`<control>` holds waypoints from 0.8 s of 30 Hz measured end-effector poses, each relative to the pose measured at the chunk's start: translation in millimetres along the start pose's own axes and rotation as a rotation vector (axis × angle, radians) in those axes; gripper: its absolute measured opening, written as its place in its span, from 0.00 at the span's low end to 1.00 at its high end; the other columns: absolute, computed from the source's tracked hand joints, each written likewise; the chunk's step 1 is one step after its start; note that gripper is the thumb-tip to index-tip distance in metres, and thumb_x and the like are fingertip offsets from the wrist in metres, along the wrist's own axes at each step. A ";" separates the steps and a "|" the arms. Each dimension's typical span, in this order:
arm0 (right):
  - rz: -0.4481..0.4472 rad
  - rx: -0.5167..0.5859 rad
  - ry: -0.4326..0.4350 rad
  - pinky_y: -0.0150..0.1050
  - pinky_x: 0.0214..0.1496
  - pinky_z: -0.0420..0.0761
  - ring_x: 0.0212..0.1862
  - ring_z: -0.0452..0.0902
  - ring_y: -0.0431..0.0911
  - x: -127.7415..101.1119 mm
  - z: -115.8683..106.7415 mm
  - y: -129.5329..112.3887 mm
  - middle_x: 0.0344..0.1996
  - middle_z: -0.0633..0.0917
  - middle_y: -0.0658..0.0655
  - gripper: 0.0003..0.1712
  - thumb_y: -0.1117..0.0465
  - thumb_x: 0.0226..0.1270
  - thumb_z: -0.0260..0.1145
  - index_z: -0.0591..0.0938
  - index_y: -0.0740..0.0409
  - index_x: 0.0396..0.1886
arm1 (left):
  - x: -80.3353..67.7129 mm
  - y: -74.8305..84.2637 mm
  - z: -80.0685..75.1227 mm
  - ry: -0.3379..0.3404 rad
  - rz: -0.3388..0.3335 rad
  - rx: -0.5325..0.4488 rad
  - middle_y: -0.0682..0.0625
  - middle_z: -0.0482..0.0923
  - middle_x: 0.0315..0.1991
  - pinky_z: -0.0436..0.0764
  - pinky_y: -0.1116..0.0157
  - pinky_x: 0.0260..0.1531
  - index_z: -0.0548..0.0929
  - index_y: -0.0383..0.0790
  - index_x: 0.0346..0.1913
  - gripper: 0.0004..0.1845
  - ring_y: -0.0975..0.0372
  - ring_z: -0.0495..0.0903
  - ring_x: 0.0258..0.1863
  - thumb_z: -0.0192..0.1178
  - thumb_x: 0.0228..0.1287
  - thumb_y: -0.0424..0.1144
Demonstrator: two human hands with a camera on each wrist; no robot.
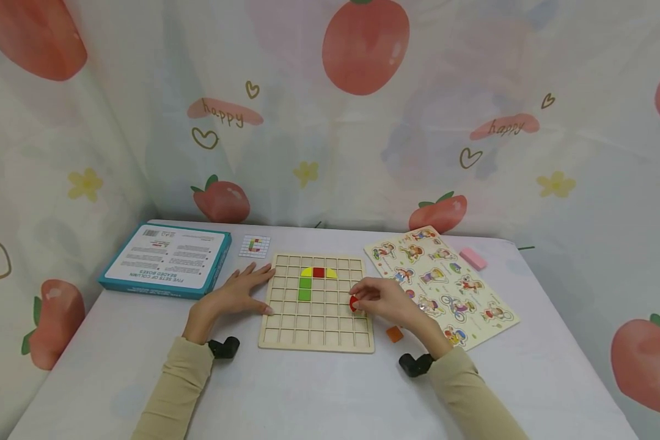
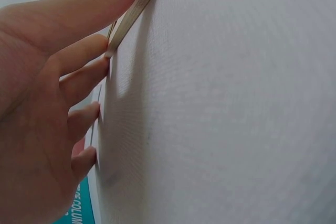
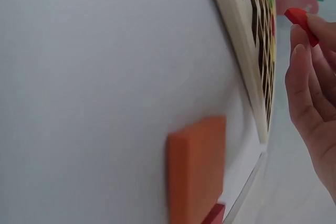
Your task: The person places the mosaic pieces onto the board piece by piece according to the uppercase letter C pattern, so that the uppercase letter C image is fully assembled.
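One red tile (image 1: 353, 303), pinched in the right hand (image 1: 384, 300) at the grid board's (image 1: 316, 342) 3 o'clock edge, looks light, rigid and smooth; pinch its flat faces. Left hand (image 1: 236, 293) lies flat, fingers extended, steadying the board's 9 o'clock edge on the desk (image 1: 319, 391).

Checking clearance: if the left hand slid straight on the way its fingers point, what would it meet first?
Probably the yellow piece on the wooden grid board; the left hand points across empty cells toward it, though height is unclear.

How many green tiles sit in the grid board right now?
2: both green tiles are stacked in one column of the grid board, directly below the left yellow piece. None seems hidden.
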State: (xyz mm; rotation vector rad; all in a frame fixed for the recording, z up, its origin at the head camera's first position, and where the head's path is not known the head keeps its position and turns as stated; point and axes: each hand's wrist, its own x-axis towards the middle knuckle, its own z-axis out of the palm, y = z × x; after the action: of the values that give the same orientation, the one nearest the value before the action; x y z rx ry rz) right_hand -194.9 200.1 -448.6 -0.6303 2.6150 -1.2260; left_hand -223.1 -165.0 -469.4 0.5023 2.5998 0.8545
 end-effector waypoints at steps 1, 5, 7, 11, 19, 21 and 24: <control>-0.009 0.000 -0.002 0.30 0.43 0.84 0.38 0.83 0.40 2.3 1.5 -1.1 0.35 0.88 0.53 0.10 0.67 0.66 0.71 0.87 0.61 0.47 | 0.2 -0.2 0.0 0.000 0.002 0.001 0.45 0.50 0.83 0.35 0.39 0.80 0.60 0.43 0.81 0.52 0.42 0.36 0.84 0.75 0.57 0.50; -0.034 -0.003 -0.020 0.31 0.43 0.83 0.38 0.83 0.41 11.0 7.0 -7.2 0.35 0.88 0.51 0.08 0.67 0.67 0.70 0.88 0.58 0.45 | 0.4 -1.0 0.2 0.000 0.002 -0.005 0.45 0.50 0.84 0.34 0.39 0.80 0.60 0.44 0.81 0.52 0.42 0.36 0.84 0.75 0.57 0.50; -0.040 -0.003 -0.035 0.31 0.44 0.83 0.38 0.82 0.42 15.2 9.6 -11.6 0.35 0.88 0.51 0.08 0.67 0.67 0.69 0.88 0.57 0.44 | 0.6 -1.3 0.3 0.001 0.001 -0.006 0.45 0.50 0.83 0.35 0.39 0.80 0.60 0.44 0.81 0.52 0.42 0.36 0.84 0.75 0.57 0.50; -0.028 -0.011 -0.054 0.32 0.46 0.82 0.39 0.81 0.42 24.4 16.2 -16.6 0.36 0.88 0.50 0.08 0.67 0.68 0.69 0.88 0.57 0.45 | 1.1 -2.4 0.9 0.003 -0.005 -0.005 0.46 0.51 0.83 0.35 0.39 0.80 0.61 0.44 0.81 0.52 0.43 0.36 0.84 0.76 0.57 0.50; -0.069 -0.040 -0.092 0.32 0.50 0.83 0.41 0.82 0.40 39.4 26.9 -23.8 0.40 0.90 0.53 0.09 0.64 0.71 0.68 0.89 0.60 0.47 | 2.4 -3.1 2.9 0.005 -0.006 0.004 0.46 0.52 0.83 0.35 0.39 0.80 0.61 0.45 0.81 0.52 0.43 0.36 0.84 0.75 0.56 0.51; -0.070 -0.045 -0.099 0.32 0.50 0.83 0.42 0.82 0.40 42.6 29.5 -26.4 0.41 0.90 0.52 0.09 0.65 0.71 0.69 0.89 0.59 0.47 | 2.1 -2.4 2.6 0.004 -0.005 0.002 0.46 0.51 0.83 0.35 0.39 0.80 0.61 0.45 0.81 0.52 0.43 0.36 0.84 0.75 0.56 0.51; -0.075 -0.063 -0.110 0.32 0.50 0.82 0.42 0.82 0.39 47.0 33.0 -30.5 0.42 0.90 0.51 0.09 0.65 0.71 0.68 0.89 0.57 0.47 | 1.0 -1.3 1.2 0.001 -0.009 0.001 0.46 0.51 0.83 0.35 0.39 0.81 0.60 0.45 0.81 0.52 0.43 0.36 0.84 0.75 0.57 0.50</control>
State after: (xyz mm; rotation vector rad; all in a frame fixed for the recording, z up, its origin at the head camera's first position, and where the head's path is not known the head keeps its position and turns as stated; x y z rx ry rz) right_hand -216.6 138.9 -445.8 -0.7905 2.5685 -1.0994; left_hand -223.8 -164.9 -471.3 0.4899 2.6013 0.8502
